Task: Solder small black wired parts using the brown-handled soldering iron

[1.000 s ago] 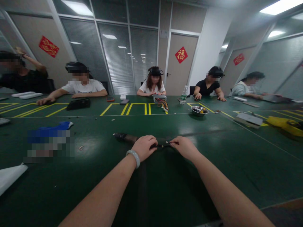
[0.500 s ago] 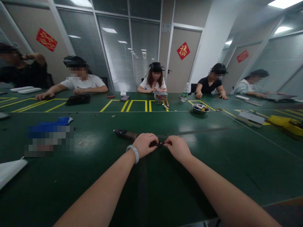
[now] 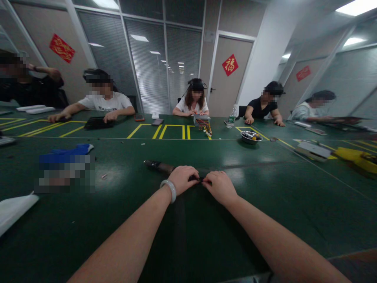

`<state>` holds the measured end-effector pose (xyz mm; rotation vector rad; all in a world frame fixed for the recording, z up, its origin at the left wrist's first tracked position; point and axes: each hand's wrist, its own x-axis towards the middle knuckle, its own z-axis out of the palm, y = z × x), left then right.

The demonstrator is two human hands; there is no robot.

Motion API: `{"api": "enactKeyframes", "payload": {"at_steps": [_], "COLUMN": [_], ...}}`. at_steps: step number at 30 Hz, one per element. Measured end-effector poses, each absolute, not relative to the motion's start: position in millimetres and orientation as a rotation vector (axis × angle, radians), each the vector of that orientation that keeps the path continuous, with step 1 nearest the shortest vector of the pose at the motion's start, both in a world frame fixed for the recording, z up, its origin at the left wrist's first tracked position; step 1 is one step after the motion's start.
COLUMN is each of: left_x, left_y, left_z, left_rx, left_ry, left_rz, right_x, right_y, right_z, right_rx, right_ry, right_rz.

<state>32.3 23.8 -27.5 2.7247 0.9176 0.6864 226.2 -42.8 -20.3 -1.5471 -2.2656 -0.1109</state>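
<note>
Across our green desk [image 3: 206, 236], left to right, we see a blue item [image 3: 67, 152], then a dark, tapered tool [image 3: 159, 166] lying near the middle, its right end hidden behind our left hand [image 3: 182, 179]. That hand, a pale bracelet [image 3: 172, 189] at its wrist, grips a small black piece [image 3: 193, 178], whose facing end our right hand [image 3: 219, 186] pinches just beside it. Farther right we have a metal bowl [image 3: 251, 137] of small items and a yellow object [image 3: 350, 156].
</note>
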Motion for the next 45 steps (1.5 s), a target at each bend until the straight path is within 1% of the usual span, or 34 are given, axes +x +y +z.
{"api": "enactKeyframes", "payload": {"at_steps": [5, 21, 26, 31, 38, 45], "left_x": [33, 36, 36, 36, 36, 33], "left_y": [25, 20, 19, 19, 18, 7], "left_z": [-30, -26, -25, -26, -28, -21], "left_rx": [2.733, 2.744, 2.757, 2.774, 2.799, 2.95], "left_ry": [0.928, 0.962, 0.971, 0.972, 0.986, 1.027], "left_rz": [0.694, 0.704, 0.701, 0.691, 0.685, 0.743], "right_x": [227, 225, 228, 230, 221, 215], "right_y": [-42, -38, -34, -31, -31, -30], "right_z": [-22, -27, -30, -33, -32, -34], "right_rx": [-1.513, -1.581, -1.542, -1.468, -1.65, -1.639], "right_ry": [-2.253, -2.156, -2.172, -2.171, -2.253, -2.308], "right_rz": [-0.149, -0.051, -0.063, -0.13, -0.312, -0.419]}}
